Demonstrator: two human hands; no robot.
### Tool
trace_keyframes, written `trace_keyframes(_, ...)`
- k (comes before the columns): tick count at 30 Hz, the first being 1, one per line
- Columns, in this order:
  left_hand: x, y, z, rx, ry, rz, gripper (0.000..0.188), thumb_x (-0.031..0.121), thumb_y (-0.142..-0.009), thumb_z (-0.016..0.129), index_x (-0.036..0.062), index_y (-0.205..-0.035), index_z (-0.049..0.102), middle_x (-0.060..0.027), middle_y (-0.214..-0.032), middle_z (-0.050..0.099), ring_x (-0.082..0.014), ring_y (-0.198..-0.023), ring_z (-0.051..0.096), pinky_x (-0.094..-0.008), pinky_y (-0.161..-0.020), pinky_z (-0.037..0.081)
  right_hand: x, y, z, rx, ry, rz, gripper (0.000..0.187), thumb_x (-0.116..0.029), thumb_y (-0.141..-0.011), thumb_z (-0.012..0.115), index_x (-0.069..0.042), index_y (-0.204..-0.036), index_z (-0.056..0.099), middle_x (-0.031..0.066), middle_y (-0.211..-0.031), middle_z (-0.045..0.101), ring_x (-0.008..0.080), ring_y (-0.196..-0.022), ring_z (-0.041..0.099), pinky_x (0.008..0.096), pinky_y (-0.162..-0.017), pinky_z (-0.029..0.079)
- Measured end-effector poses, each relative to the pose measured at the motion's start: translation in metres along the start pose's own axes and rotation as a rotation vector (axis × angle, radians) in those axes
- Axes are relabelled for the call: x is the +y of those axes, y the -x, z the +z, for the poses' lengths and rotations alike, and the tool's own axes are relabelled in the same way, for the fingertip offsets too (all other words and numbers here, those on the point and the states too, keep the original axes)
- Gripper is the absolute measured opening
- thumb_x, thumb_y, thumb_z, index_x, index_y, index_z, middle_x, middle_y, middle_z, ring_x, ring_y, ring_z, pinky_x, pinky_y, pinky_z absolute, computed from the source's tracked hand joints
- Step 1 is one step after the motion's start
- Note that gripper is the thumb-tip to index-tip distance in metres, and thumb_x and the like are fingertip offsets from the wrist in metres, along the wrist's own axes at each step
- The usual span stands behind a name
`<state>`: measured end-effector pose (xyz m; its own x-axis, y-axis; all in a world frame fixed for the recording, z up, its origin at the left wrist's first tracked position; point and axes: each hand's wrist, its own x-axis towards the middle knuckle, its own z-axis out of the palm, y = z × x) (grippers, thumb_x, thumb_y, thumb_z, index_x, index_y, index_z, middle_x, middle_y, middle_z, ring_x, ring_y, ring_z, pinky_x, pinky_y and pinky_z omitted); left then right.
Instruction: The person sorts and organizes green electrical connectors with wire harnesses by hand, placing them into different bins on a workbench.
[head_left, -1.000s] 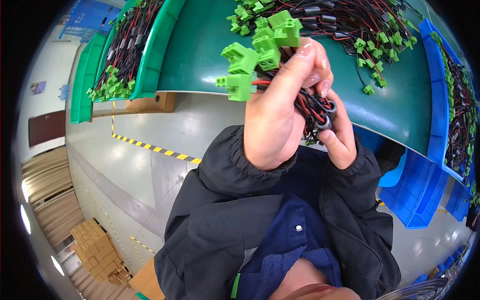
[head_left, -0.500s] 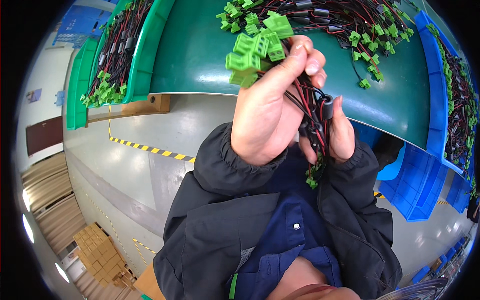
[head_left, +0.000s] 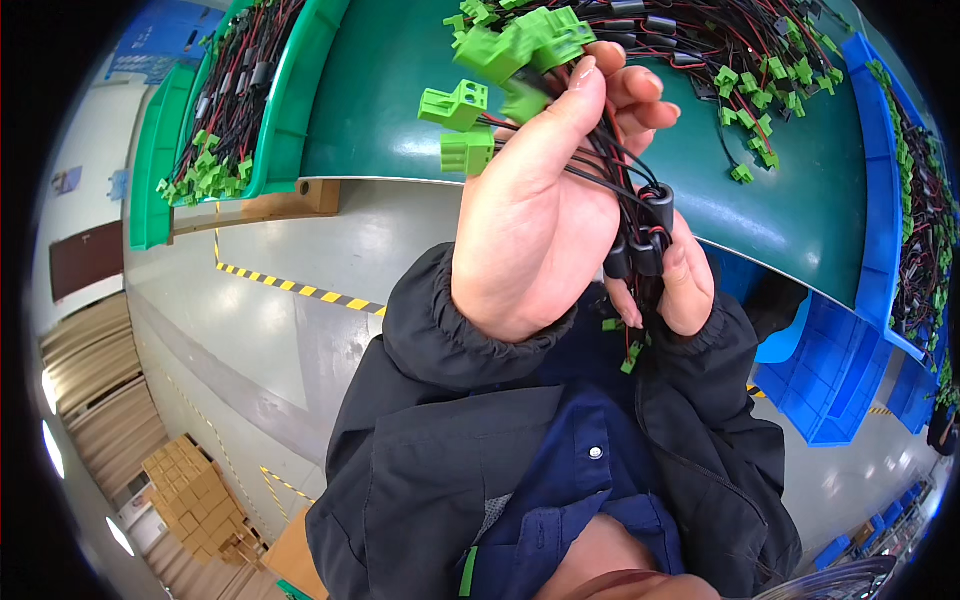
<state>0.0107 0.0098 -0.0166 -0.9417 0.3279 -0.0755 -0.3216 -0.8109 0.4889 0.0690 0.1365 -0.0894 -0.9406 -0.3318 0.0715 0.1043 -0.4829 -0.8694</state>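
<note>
A bundle of cable harnesses point(head_left: 606, 150), thin black and red wires with green plug connectors, is held in front of my chest. My left hand point(head_left: 530, 225) has its thumb over the wires near the upper green connectors point(head_left: 466, 152); its other fingers curl behind them. Two of these connectors stick out to the left, apart from the blurred cluster above. Lower down, my right hand point(head_left: 688, 285) grips the bundle beside several black cylindrical cores point(head_left: 648, 258). Below that hand hang small green connectors point(head_left: 630, 355). Part of the right fingers is hidden behind the wires.
More harnesses point(head_left: 745, 95) lie across the far side of the green tabletop point(head_left: 390, 110). A green bin point(head_left: 285, 100) of harnesses stands at the left, a blue bin point(head_left: 877, 180) of them at the right. Blue crates point(head_left: 825, 370) sit below the table edge; stacked cartons point(head_left: 195, 500) stand on the floor.
The upper connectors have spread, two now standing apart at the left while others shifted up. My left fingers have opened out slightly; the cores sit a little lower and closer together.
</note>
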Motion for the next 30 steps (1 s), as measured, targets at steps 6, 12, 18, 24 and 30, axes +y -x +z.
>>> trace_keyframes(6,-0.002,0.001,0.0,-0.014,0.053,-0.047,0.019,0.019,-0.086,0.046,0.0043,-0.098,0.046,-0.0083,-0.096,0.051,-0.0196,-0.094,0.047,-0.033,-0.086,0.035,0.006,-0.001,-0.003,-0.098,-0.576,0.23,0.056,-0.046,-0.089,0.021,0.002,-0.114,0.032,0.0203,-0.078,0.052,0.0109,-0.033,0.039,0.0202,-0.033,0.031)
trace_keyframes(12,-0.004,-0.003,-0.006,-0.059,0.084,-0.072,0.017,0.018,-0.086,0.047,0.0048,-0.097,0.046,-0.0082,-0.093,0.051,-0.0191,-0.092,0.048,-0.0326,-0.084,0.036,0.005,-0.01,-0.004,-0.144,-0.522,0.276,0.07,-0.057,-0.084,0.011,0.002,-0.104,0.041,0.0166,-0.059,0.05,0.0146,-0.032,0.04,0.0233,-0.033,0.033)
trace_keyframes(18,0.01,-0.004,-0.009,-0.192,-0.099,0.005,0.016,0.018,-0.085,0.048,0.0035,-0.09,0.047,-0.0071,-0.081,0.052,-0.0166,-0.078,0.051,-0.0305,-0.072,0.042,0.003,-0.017,-0.006,-0.161,-0.24,0.116,0.058,-0.046,-0.081,0.045,0.006,-0.106,0.043,0.0104,-0.082,0.054,0.0158,-0.07,0.055,0.0249,-0.062,0.044)
trace_keyframes(24,0.026,-0.004,-0.018,-0.46,-0.451,0.039,0.028,0.04,-0.085,0.044,0.0138,-0.078,0.04,0.0089,-0.055,0.035,-0.004,-0.048,0.031,-0.0223,-0.063,0.036,0.005,-0.016,0.01,0.091,0.119,-0.036,0.054,-0.002,-0.066,0.068,-0.001,-0.11,0.036,0.009,-0.109,0.045,0.0145,-0.101,0.046,0.028,-0.086,0.037)
trace_keyframes(30,0.031,0.005,-0.018,-0.408,-0.342,-0.061,0.03,0.037,-0.077,0.059,0.0129,-0.074,0.041,0.0079,-0.055,0.036,-0.0019,-0.04,0.026,-0.0184,-0.042,0.021,0.004,-0.023,0.021,-0.07,0.36,-0.105,0.06,-0.005,-0.065,0.071,-0.004,-0.11,0.031,0.0084,-0.104,0.044,0.016,-0.095,0.048,0.03,-0.082,0.039)
